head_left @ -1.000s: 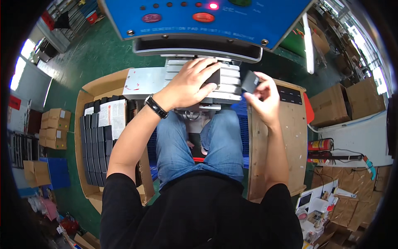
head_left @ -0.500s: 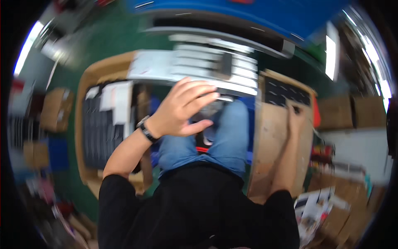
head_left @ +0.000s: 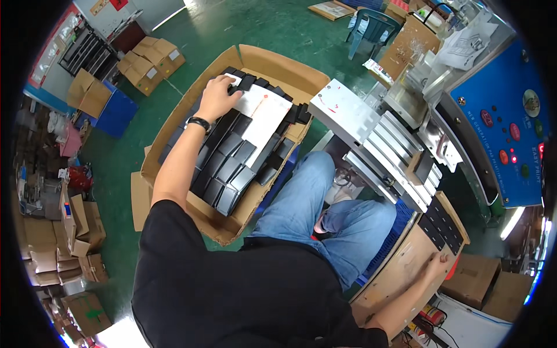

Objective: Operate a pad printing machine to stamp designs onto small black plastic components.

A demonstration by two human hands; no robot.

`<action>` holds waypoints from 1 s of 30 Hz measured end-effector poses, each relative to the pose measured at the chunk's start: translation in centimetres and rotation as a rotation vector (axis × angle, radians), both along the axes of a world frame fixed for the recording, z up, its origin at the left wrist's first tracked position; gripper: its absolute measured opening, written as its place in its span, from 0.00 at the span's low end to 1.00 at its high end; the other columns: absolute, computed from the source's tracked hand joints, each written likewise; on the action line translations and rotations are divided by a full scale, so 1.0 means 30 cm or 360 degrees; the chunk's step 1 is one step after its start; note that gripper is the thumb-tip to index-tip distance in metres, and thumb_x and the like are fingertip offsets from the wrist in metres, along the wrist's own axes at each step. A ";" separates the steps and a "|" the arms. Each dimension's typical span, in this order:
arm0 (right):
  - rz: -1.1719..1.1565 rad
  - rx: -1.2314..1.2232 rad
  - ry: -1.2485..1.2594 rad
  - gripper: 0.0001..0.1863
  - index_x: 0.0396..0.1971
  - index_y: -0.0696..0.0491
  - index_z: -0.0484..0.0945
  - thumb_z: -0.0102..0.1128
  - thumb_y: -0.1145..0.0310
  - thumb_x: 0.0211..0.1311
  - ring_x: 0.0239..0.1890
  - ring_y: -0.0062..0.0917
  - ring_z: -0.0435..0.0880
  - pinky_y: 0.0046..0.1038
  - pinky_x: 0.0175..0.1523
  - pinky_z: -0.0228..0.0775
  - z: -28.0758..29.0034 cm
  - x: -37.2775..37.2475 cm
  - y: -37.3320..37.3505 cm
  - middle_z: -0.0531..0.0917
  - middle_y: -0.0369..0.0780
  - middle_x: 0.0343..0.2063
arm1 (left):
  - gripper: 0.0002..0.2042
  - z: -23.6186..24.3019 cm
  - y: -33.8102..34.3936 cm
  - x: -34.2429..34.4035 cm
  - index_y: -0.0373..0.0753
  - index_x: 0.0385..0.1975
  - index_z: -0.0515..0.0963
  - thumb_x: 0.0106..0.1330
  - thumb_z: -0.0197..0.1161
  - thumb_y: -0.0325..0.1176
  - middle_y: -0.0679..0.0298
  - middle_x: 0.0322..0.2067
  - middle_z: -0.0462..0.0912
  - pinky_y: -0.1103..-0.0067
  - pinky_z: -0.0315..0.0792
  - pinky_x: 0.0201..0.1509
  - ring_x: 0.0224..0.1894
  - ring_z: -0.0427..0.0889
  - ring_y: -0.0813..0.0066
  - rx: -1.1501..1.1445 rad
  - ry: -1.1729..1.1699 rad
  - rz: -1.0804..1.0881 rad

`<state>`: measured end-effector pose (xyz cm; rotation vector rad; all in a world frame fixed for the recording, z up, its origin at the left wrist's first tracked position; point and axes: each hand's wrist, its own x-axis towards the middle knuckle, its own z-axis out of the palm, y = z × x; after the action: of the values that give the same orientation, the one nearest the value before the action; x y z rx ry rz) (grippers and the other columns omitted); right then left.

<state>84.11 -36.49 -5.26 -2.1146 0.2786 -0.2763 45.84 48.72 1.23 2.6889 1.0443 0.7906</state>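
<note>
My left hand (head_left: 217,97) reaches into a large cardboard box (head_left: 271,59), fingers curved and apart over black boxes (head_left: 238,148) and a white paper sheet (head_left: 262,110) at the far end. My right hand (head_left: 436,265) is low right on a wooden board (head_left: 394,272), fingers curled just below rows of small black pieces (head_left: 441,226); whatever they may hold is too small to make out. A dark block (head_left: 423,166) sits on the slotted metal bed (head_left: 389,142) of the machine, away from both hands.
The machine's blue control panel (head_left: 499,127) is at the upper right. A green chair (head_left: 371,32) stands behind the machine. Stacked cartons (head_left: 156,61) and a blue bin (head_left: 116,116) are at left; more cartons (head_left: 470,275) lie right. My knees are beneath the machine bed.
My view has swung left toward the box. My left hand has left the machine bed for the box's far end. My right hand has dropped to the board; its black block is no longer visible.
</note>
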 end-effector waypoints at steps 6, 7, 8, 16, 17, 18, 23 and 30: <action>-0.0078 0.0108 -0.0025 0.31 0.70 0.64 0.70 0.61 0.71 0.69 0.56 0.35 0.83 0.29 0.60 0.78 0.080 -0.085 0.056 0.79 0.51 0.62 | 0.23 0.062 -0.013 0.118 0.36 0.54 0.88 0.66 0.69 0.46 0.53 0.49 0.91 0.61 0.78 0.62 0.59 0.83 0.47 -0.0059 0.0368 0.0128; -0.0068 0.0107 -0.0093 0.31 0.70 0.63 0.70 0.61 0.71 0.69 0.56 0.35 0.83 0.29 0.60 0.78 0.094 -0.087 0.067 0.79 0.51 0.63 | 0.23 0.095 -0.028 0.159 0.36 0.54 0.88 0.65 0.69 0.46 0.54 0.47 0.92 0.61 0.78 0.61 0.57 0.84 0.47 -0.0026 0.0519 0.0212; -0.0057 0.0106 -0.0159 0.31 0.70 0.63 0.70 0.61 0.71 0.69 0.56 0.35 0.83 0.29 0.59 0.78 0.108 -0.091 0.074 0.79 0.51 0.63 | 0.23 0.109 -0.034 0.187 0.36 0.53 0.89 0.65 0.69 0.45 0.54 0.45 0.93 0.61 0.79 0.60 0.56 0.85 0.47 0.0009 0.0671 0.0295; 0.0005 -0.0158 -0.0304 0.28 0.69 0.61 0.71 0.61 0.73 0.71 0.51 0.34 0.86 0.28 0.58 0.80 0.307 -0.207 0.187 0.80 0.50 0.64 | 0.20 -0.022 0.113 0.193 0.32 0.47 0.87 0.63 0.68 0.42 0.50 0.41 0.92 0.65 0.83 0.49 0.39 0.89 0.49 -0.0280 -0.0025 -0.0003; 0.0178 0.0078 -0.0298 0.27 0.69 0.61 0.72 0.62 0.74 0.72 0.48 0.32 0.87 0.27 0.57 0.81 0.341 -0.212 0.265 0.82 0.49 0.61 | 0.18 -0.033 0.120 0.172 0.31 0.49 0.86 0.64 0.68 0.37 0.51 0.42 0.92 0.67 0.83 0.49 0.40 0.90 0.53 -0.0419 -0.0261 -0.0095; 0.0346 0.0316 -0.0297 0.26 0.68 0.60 0.73 0.63 0.75 0.72 0.46 0.30 0.88 0.27 0.56 0.81 0.377 -0.222 0.339 0.84 0.48 0.58 | 0.17 -0.026 0.092 0.177 0.31 0.51 0.85 0.64 0.69 0.33 0.52 0.42 0.92 0.69 0.82 0.49 0.42 0.90 0.57 -0.0565 -0.0490 -0.0190; 0.1117 0.0575 -0.0502 0.18 0.57 0.56 0.75 0.67 0.81 0.71 0.44 0.27 0.89 0.24 0.50 0.83 0.528 -0.286 0.720 0.87 0.47 0.54 | 0.16 0.158 -0.204 0.251 0.32 0.56 0.82 0.69 0.68 0.24 0.60 0.42 0.88 0.82 0.76 0.47 0.41 0.83 0.78 -0.1088 -0.0856 -0.0544; 0.1486 0.0761 -0.0237 0.24 0.42 0.50 0.68 0.76 0.85 0.58 0.39 0.25 0.87 0.20 0.43 0.80 0.570 -0.230 0.981 0.83 0.48 0.59 | 0.14 0.376 -0.649 0.389 0.34 0.54 0.83 0.72 0.71 0.28 0.65 0.40 0.86 0.85 0.73 0.47 0.38 0.79 0.81 -0.1524 -0.0749 -0.1149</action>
<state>77.23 -7.07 11.83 -1.5365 -0.6655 0.1775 57.51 29.25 12.51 1.7039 0.1785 0.5198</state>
